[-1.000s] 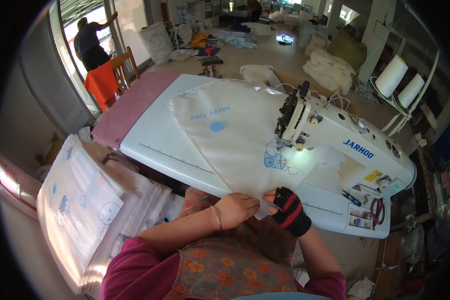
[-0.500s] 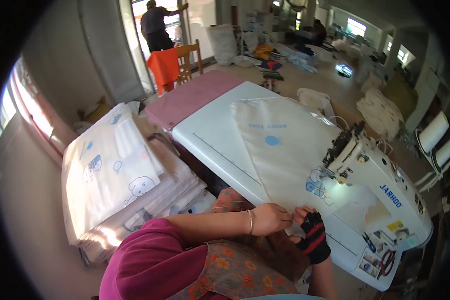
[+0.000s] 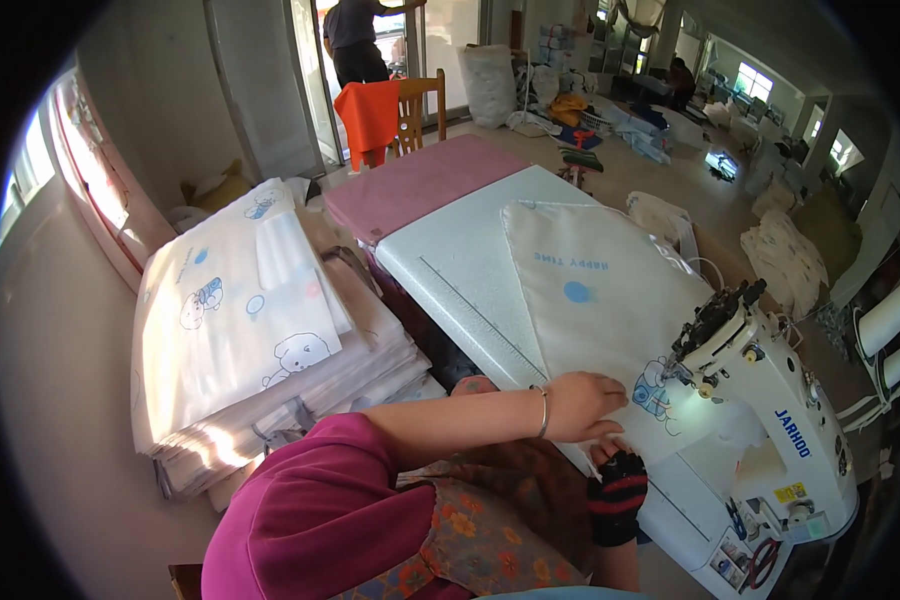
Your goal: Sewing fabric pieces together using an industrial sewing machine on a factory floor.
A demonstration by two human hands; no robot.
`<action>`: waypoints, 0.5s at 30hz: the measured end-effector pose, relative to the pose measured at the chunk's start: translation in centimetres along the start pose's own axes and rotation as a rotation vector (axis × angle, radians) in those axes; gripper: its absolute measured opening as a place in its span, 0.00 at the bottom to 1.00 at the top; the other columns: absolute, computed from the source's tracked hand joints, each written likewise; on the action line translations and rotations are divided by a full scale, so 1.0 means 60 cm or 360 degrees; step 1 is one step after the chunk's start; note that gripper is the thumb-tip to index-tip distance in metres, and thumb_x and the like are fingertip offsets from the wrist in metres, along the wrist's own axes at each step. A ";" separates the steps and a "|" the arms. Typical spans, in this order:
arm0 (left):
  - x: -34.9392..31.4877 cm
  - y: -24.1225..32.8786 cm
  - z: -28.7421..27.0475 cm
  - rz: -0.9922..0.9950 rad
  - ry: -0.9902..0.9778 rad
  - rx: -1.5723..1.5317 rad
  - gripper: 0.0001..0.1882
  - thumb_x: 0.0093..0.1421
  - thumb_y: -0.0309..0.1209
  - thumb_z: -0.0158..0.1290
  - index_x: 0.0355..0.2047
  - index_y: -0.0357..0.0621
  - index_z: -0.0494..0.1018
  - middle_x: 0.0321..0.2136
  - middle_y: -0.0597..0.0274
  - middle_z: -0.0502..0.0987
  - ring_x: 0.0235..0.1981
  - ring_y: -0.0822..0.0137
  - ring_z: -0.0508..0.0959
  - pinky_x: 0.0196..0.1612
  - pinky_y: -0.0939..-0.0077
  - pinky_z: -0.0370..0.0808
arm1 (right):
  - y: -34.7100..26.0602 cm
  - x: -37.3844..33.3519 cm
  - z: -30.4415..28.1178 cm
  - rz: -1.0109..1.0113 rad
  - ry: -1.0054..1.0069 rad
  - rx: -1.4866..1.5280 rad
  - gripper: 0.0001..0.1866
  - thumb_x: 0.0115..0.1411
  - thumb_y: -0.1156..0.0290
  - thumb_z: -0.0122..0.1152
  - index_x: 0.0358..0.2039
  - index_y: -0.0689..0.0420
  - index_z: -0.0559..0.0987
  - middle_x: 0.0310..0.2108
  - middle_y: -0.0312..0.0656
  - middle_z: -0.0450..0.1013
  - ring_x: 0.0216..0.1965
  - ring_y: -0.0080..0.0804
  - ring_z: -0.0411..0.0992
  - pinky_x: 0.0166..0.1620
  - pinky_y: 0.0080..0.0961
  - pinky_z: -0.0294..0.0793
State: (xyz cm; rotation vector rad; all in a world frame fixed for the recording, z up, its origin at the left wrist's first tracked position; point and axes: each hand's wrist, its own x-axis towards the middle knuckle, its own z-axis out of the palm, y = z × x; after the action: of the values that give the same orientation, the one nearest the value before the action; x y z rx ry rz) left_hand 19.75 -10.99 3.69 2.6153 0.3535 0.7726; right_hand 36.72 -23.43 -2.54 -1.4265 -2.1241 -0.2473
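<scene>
Pale, sunlit wall fills the far left of the workroom, and because the view has swung leftward since the earlier frames, everything now sits farther right in it. Next comes a thick stack of white, translucent sheets printed with blue-and-black cartoon animals. Beyond it, a person in dark clothes stands by the doorway, now cut off at the top edge, behind a brown wooden chair draped with bright orange cloth.

A pale, speckled surface with a mauve cover over its far end runs diagonally rightward. On it lies a white fabric sheet with blue prints, one side reaching under the head of a white sewing machine.

Earlier bunched at the sheet's near edge, the bare left hand has moved up and opened: its fingers extend over the sheet toward the printed animal, its grip loose and closed on nothing visible. Just below, the right hand in a black-and-red fingerless glove remains near that edge, its fingertips partly covered; whether its grip pinches the fabric cannot be told.
</scene>
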 end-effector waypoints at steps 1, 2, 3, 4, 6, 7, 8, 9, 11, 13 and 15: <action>0.012 -0.020 -0.001 -0.0108 -0.0033 0.0172 0.21 0.58 0.42 0.52 0.44 0.37 0.72 0.45 0.51 0.73 0.47 0.52 0.73 0.50 0.64 0.70 | -0.004 0.002 -0.003 -0.0004 -0.0008 -0.0005 0.12 0.48 0.70 0.61 0.35 0.56 0.79 0.43 0.44 0.75 0.45 0.47 0.73 0.48 0.45 0.71; 0.022 -0.037 -0.001 -0.0218 -0.0066 0.0345 0.24 0.59 0.44 0.51 0.47 0.37 0.71 0.49 0.50 0.72 0.52 0.53 0.71 0.55 0.63 0.67 | -0.007 0.004 -0.005 -0.0012 0.0025 0.0011 0.11 0.48 0.71 0.61 0.35 0.56 0.79 0.42 0.43 0.75 0.45 0.47 0.72 0.48 0.44 0.70; 0.031 -0.047 -0.002 -0.0214 -0.0064 0.0338 0.24 0.59 0.44 0.51 0.47 0.37 0.71 0.49 0.50 0.72 0.52 0.53 0.71 0.55 0.63 0.67 | -0.009 0.005 -0.006 -0.0013 0.0060 0.0024 0.11 0.48 0.72 0.61 0.34 0.56 0.79 0.42 0.43 0.75 0.46 0.47 0.72 0.49 0.42 0.70; 0.039 -0.056 -0.003 -0.0327 -0.0264 0.0423 0.26 0.59 0.46 0.50 0.50 0.38 0.69 0.53 0.50 0.68 0.57 0.53 0.66 0.59 0.61 0.62 | -0.011 0.005 -0.006 -0.0011 0.0056 0.0019 0.11 0.48 0.72 0.61 0.34 0.56 0.79 0.42 0.43 0.75 0.46 0.47 0.72 0.49 0.42 0.70; 0.042 -0.062 0.001 -0.0437 -0.0467 0.0502 0.29 0.59 0.48 0.49 0.53 0.39 0.67 0.57 0.50 0.64 0.61 0.53 0.62 0.63 0.58 0.57 | -0.016 0.007 -0.007 0.0031 0.0112 0.0140 0.12 0.46 0.73 0.63 0.34 0.57 0.79 0.41 0.44 0.75 0.45 0.48 0.72 0.47 0.44 0.70; 0.041 -0.061 0.004 -0.0497 -0.0527 0.0513 0.31 0.59 0.49 0.49 0.56 0.41 0.65 0.60 0.50 0.61 0.63 0.53 0.58 0.64 0.54 0.54 | -0.022 0.010 -0.008 0.0036 0.0108 0.0138 0.12 0.46 0.73 0.63 0.34 0.57 0.79 0.41 0.44 0.75 0.45 0.48 0.72 0.47 0.44 0.70; 0.037 -0.059 0.008 -0.0561 -0.0586 0.0524 0.33 0.59 0.51 0.48 0.58 0.43 0.63 0.62 0.50 0.57 0.65 0.52 0.55 0.65 0.49 0.50 | -0.031 0.014 -0.010 0.0069 0.0158 0.0160 0.13 0.45 0.72 0.64 0.35 0.56 0.79 0.41 0.44 0.75 0.44 0.48 0.72 0.46 0.44 0.71; 0.031 -0.062 0.015 -0.0559 -0.0586 0.0522 0.33 0.59 0.51 0.48 0.58 0.43 0.63 0.62 0.50 0.57 0.65 0.52 0.55 0.65 0.49 0.50 | -0.036 0.019 -0.012 0.0100 0.0210 0.0178 0.14 0.44 0.72 0.65 0.35 0.56 0.79 0.41 0.44 0.74 0.43 0.48 0.72 0.46 0.45 0.71; 0.016 -0.073 0.033 -0.0525 -0.0477 0.0519 0.36 0.59 0.53 0.47 0.62 0.46 0.58 0.64 0.49 0.53 0.66 0.52 0.51 0.65 0.44 0.46 | -0.033 0.014 -0.001 0.0103 0.0201 0.0139 0.14 0.44 0.71 0.65 0.35 0.56 0.79 0.41 0.44 0.74 0.43 0.48 0.72 0.45 0.45 0.71; 0.013 -0.076 0.036 -0.0516 -0.0471 0.0515 0.36 0.59 0.53 0.46 0.63 0.47 0.57 0.65 0.50 0.52 0.67 0.52 0.50 0.65 0.44 0.45 | -0.032 0.010 0.008 0.0102 0.0189 0.0107 0.14 0.44 0.70 0.66 0.34 0.56 0.79 0.41 0.44 0.74 0.43 0.48 0.72 0.45 0.46 0.71; 0.011 -0.078 0.038 -0.0507 -0.0466 0.0511 0.37 0.59 0.54 0.45 0.63 0.47 0.56 0.65 0.50 0.51 0.67 0.52 0.49 0.65 0.44 0.44 | -0.034 0.008 0.013 0.0028 0.0208 0.0010 0.12 0.45 0.71 0.64 0.34 0.55 0.80 0.41 0.44 0.74 0.43 0.47 0.72 0.45 0.45 0.71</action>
State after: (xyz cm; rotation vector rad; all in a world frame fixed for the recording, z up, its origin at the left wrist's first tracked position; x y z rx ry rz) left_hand 20.97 -7.27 0.23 2.8064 0.8389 0.2370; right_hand 34.48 -23.55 -2.59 -1.3864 -2.0045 -0.3178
